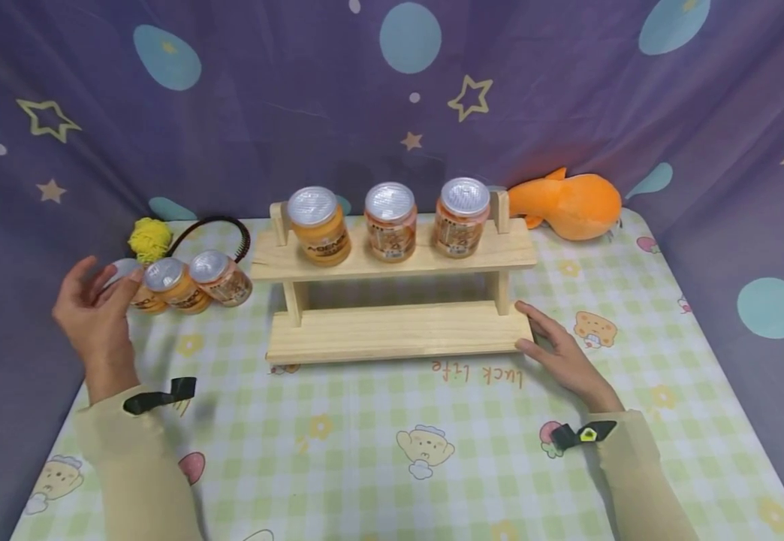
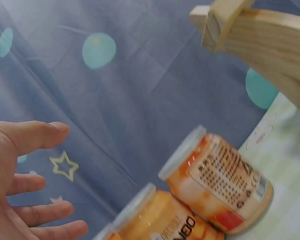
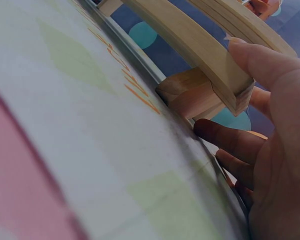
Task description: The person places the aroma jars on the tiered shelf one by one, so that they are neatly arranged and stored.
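Note:
A two-tier wooden shelf [image 1: 399, 330] stands mid-table, three jars with silver lids on its top board: a left jar [image 1: 319, 229], a middle jar [image 1: 390, 225] and a right jar [image 1: 462, 222]. My right hand [image 1: 561, 361] grips the right end of the lower board, thumb at the front corner and a finger at the back; the right wrist view shows the thumb on the wood [image 3: 240, 92]. Three similar orange jars [image 1: 179, 289] stand in a row at left. Beside the leftmost, my left hand [image 1: 98, 315] has fingers spread, holding nothing; its thumb overlaps that jar's lid in the head view.
Behind the left jars lie a yellow ball of yarn-like material [image 1: 151, 239] and a dark hoop [image 1: 243, 233]. An orange plush toy [image 1: 577, 207] lies at the back right. A purple curtain [image 1: 263, 135] hangs behind the checked tablecloth [image 1: 365, 421].

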`<state>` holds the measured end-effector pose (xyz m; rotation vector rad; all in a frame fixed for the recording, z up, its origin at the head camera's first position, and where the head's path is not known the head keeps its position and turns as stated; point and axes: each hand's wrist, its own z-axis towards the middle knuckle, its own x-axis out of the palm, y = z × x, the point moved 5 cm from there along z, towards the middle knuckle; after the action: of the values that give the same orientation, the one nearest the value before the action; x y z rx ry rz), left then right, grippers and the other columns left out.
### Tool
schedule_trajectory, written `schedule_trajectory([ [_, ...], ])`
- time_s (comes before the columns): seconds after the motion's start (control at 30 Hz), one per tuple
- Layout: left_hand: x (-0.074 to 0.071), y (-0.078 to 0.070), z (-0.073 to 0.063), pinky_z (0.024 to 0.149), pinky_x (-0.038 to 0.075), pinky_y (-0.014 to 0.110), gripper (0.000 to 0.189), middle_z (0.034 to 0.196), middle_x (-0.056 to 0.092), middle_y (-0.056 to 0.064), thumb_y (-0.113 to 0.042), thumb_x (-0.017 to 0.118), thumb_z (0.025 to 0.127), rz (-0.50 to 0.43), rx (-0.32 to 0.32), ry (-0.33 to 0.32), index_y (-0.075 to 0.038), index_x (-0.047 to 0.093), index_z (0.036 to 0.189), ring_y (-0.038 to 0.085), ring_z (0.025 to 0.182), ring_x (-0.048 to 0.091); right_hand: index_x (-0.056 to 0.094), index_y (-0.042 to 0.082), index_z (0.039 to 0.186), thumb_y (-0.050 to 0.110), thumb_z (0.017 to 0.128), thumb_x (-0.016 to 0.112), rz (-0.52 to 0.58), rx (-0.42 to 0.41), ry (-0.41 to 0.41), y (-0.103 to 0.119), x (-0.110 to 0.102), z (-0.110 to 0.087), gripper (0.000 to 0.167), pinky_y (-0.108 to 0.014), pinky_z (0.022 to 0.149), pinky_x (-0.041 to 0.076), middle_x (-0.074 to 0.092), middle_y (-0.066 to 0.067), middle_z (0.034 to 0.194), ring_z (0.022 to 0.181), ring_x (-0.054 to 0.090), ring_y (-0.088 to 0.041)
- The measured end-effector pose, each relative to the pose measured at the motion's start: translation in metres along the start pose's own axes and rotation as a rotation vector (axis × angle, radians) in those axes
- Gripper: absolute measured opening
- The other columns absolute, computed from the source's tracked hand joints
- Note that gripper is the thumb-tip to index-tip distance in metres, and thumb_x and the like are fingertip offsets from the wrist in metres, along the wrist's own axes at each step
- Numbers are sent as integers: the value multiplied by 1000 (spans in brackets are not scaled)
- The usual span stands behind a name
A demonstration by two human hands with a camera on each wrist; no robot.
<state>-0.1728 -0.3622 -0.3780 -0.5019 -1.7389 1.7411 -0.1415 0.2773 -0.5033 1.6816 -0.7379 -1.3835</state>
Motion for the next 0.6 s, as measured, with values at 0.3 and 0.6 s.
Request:
schedule_trajectory([
  [0.3, -18, 16, 16, 77, 52, 14, 54, 103, 66, -1, 6, 83, 71, -17, -67, -111, -14, 69, 119, 8, 87, 60, 33, 26, 157, 24, 99, 63, 4, -36, -12, 3, 0, -1, 65, -4, 108, 26, 41, -12, 159, 134, 45, 6],
  [0.6, -28, 19, 23, 84, 50, 15, 54, 110, 63, -4, 2, 82, 75, 42, -84, -144, -16, 68, 124, 7, 94, 57, 34, 22, 157, 23, 99, 63, 23, -38, -11, 4, 0, -1, 65, 0, 105, 25, 40, -15, 159, 128, 41, 15],
])
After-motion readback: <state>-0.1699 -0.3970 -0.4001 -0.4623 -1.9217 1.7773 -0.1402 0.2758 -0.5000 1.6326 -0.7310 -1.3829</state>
